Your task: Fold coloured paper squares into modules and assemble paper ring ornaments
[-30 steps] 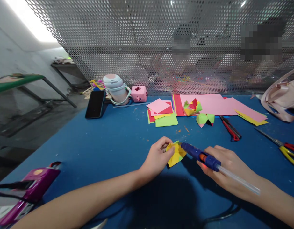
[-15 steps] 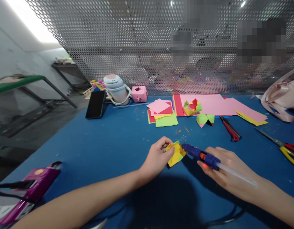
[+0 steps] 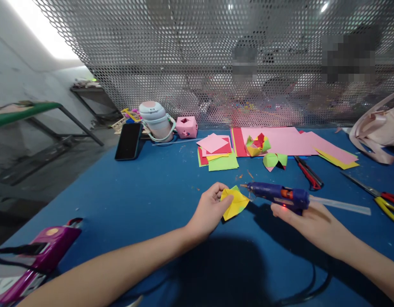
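Note:
My left hand (image 3: pixel 211 209) pinches a folded yellow and green paper piece (image 3: pixel 234 203) just above the blue table (image 3: pixel 158 192). My right hand (image 3: pixel 307 219) grips a blue hot glue gun (image 3: pixel 278 195) that lies almost level, its nozzle pointing left and close to the paper's right edge. A clear glue stick (image 3: pixel 340 206) juts from the gun's back. Its black cord (image 3: pixel 307 288) runs under my right forearm.
Coloured paper sheets (image 3: pixel 217 151), two folded paper shapes (image 3: pixel 257 144), a red cutter (image 3: pixel 308 172) and scissors (image 3: pixel 380 197) lie farther back. A phone (image 3: pixel 128 140), a bottle (image 3: pixel 156 120) and a pink cube (image 3: pixel 186 125) stand by the mesh screen. A magenta device (image 3: pixel 33 260) sits near left.
My right hand has swung the glue gun from a slant to nearly level and lifted its nozzle off the paper. My left hand has raised and turned the paper slightly.

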### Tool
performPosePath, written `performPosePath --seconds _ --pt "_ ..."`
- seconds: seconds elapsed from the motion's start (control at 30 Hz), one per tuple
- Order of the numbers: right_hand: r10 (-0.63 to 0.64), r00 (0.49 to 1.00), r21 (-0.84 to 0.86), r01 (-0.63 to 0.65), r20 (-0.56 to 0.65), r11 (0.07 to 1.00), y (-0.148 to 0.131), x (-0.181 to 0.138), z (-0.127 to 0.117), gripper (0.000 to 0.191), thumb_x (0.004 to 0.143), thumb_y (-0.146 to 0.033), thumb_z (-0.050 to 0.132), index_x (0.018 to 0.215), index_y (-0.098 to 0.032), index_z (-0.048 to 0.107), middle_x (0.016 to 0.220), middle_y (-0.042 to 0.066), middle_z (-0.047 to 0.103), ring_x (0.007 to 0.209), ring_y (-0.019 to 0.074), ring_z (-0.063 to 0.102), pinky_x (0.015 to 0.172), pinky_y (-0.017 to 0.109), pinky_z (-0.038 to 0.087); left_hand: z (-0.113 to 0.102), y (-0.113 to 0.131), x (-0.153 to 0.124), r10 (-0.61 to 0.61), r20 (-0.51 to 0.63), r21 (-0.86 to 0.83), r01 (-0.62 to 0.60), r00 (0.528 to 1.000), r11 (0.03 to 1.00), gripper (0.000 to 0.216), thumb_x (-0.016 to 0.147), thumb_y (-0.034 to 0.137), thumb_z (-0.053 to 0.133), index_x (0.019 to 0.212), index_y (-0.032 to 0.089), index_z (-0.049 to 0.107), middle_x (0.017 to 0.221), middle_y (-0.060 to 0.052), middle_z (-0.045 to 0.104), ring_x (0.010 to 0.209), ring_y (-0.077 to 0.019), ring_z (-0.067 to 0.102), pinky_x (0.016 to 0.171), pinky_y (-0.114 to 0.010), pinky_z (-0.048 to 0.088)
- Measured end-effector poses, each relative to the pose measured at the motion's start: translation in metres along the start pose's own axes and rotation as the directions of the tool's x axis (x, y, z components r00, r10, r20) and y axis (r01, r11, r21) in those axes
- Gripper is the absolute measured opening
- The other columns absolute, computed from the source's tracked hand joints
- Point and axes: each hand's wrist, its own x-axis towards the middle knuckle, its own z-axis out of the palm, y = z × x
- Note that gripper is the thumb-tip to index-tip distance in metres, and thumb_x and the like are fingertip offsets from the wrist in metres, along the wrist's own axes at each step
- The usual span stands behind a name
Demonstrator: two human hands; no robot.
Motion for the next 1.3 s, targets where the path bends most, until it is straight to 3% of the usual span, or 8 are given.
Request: performPosePath --seconds 0.13,0.3,0.47,0.57,0.63,0.77,0.97,1.3 --pt "0.091 0.993 -0.027 -0.093 -0.08 0.995 0.012 0.009 0.005 0.033 0.086 -0.045 0.045 0.072 -0.023 0.064 0.065 0.0 0.066 0.066 0.0196 0.063 0.063 0.029 0.052 0.0 -0.001 0.0 -0.015 -0.013 -0.068 0.014 1.0 0.998 0.024 0.07 0.03 0.064 0.078 0.016 0.046 0.063 0.006 0.054 0.055 -0.0076 0.053 0.051 -0.017 0.04" --pt "0.009 0.996 -0.216 -0.029 -0.092 0.976 0.034 0.021 0.019 0.034 0.089 -0.042 0.041 0.093 -0.019 0.066 0.092 0.004 0.07 0.089 0.0236 0.064 0.072 0.031 0.05 0.002 0.001 -0.004 -0.075 0.037 -0.153 0.08 0.996 0.985 0.028 0.068 0.032 0.066 0.079 0.018 0.043 0.065 0.003 0.057 0.056 -0.0121 0.06 0.052 -0.021 0.045" --pt "-0.065 0.998 -0.596 0.044 -0.013 0.801 0.036 0.016 0.006 0.032 0.086 -0.042 0.045 0.088 -0.02 0.068 0.079 0.01 0.069 0.077 0.026 0.065 0.06 0.032 0.044 0.005 0.001 -0.008 -0.129 0.085 -0.216 0.145 0.988 0.966 0.031 0.067 0.033 0.066 0.079 0.019 0.041 0.066 0.003 0.059 0.055 -0.0167 0.063 0.054 -0.029 0.049" --pt "0.063 0.998 -0.727 -0.035 0.011 0.686 0.024 0.003 -0.008 0.039 0.081 -0.051 0.048 0.062 -0.02 0.063 0.056 0.008 0.062 0.053 0.0239 0.061 0.047 0.029 0.036 0.007 0.001 -0.011 -0.146 0.06 -0.185 0.154 0.988 0.971 0.03 0.066 0.032 0.067 0.077 0.019 0.043 0.063 0.004 0.058 0.054 -0.0139 0.061 0.053 -0.024 0.046" --pt "0.109 0.992 -0.656 -0.04 0.065 0.754 0.012 -0.005 -0.01 0.042 0.083 -0.05 0.046 0.054 -0.021 0.055 0.052 0.005 0.059 0.048 0.0195 0.057 0.046 0.027 0.033 0.009 0.002 -0.013 -0.152 0.043 -0.162 0.157 0.987 0.974 0.029 0.066 0.032 0.067 0.076 0.018 0.044 0.061 0.004 0.057 0.053 -0.0103 0.057 0.05 -0.019 0.042" --pt "0.102 0.98 -0.13 -0.08 0.17 0.988 -0.008 -0.008 0.011 0.025 0.087 -0.039 0.044 0.072 -0.021 0.052 0.058 -0.002 0.056 0.051 0.0109 0.051 0.048 0.021 0.037 0.013 0.004 -0.021 -0.14 0.102 -0.136 0.153 0.985 0.979 0.028 0.067 0.032 0.067 0.074 0.017 0.046 0.059 0.006 0.055 0.05 -0.006 0.049 0.048 -0.016 0.037" --pt "0.141 0.989 0.273 -0.149 0.047 0.95 -0.004 0.002 0.049 0.012 0.081 -0.03 0.052 0.078 -0.019 0.051 0.063 -0.004 0.051 0.055 0.0094 0.047 0.049 0.02 0.038 0.015 0.006 -0.029 -0.134 0.161 -0.028 0.14 0.978 0.99 0.026 0.07 0.035 0.065 0.073 0.016 0.047 0.059 0.006 0.05 0.053 -0.0067 0.044 0.05 -0.017 0.034" --pt "0.128 0.992 0.362 -0.126 0.02 0.923 0.001 0.001 0.057 0.002 0.08 -0.022 0.049 0.08 -0.02 0.05 0.066 -0.004 0.048 0.058 0.01 0.045 0.052 0.021 0.039 0.011 0.009 -0.028 -0.073 0.187 0.045 0.066 0.98 0.997 0.021 0.078 0.036 0.055 0.075 0.016 0.055 0.067 0.003 0.05 0.063 -0.0098 0.045 0.058 -0.02 0.036"
